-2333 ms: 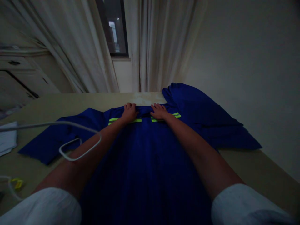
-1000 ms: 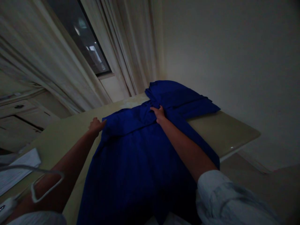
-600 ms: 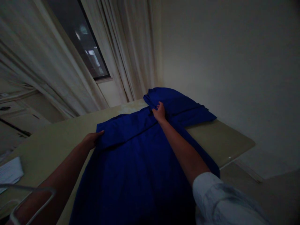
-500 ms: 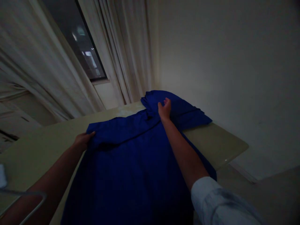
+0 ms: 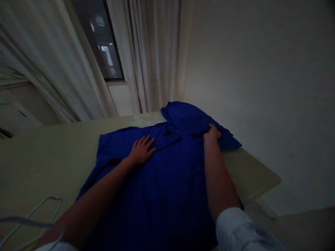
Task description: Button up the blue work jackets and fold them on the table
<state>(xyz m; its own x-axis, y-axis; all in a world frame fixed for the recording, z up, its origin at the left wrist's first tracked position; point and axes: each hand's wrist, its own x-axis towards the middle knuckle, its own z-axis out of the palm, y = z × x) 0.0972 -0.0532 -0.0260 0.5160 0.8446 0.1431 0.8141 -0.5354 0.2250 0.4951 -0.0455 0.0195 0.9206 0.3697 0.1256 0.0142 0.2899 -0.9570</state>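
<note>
A dark blue garment [image 5: 157, 181] lies spread over the pale table, its lower part hanging toward me. My left hand [image 5: 142, 150] rests flat on its upper left part, fingers spread and palm down. On the right, my right hand [image 5: 212, 132] is closed on the edge of a layer of the garment, its fingertips partly hidden. Beyond that hand, a folded part of the cloth [image 5: 188, 113] reaches across to the table's far right edge. The exact cut of the garment is hard to make out in the dim light.
The table [image 5: 52, 157] extends to the left and ends in a rounded corner at the right. A thin white cable [image 5: 39, 223] loops at lower left. Curtains [image 5: 157, 52] and a dark window [image 5: 104, 45] stand behind, with a plain wall [image 5: 261, 87] at right.
My left hand has let go of the garment's left corner and moved right onto the cloth, lying flat. My right hand has moved right and down, closing on the garment's edge.
</note>
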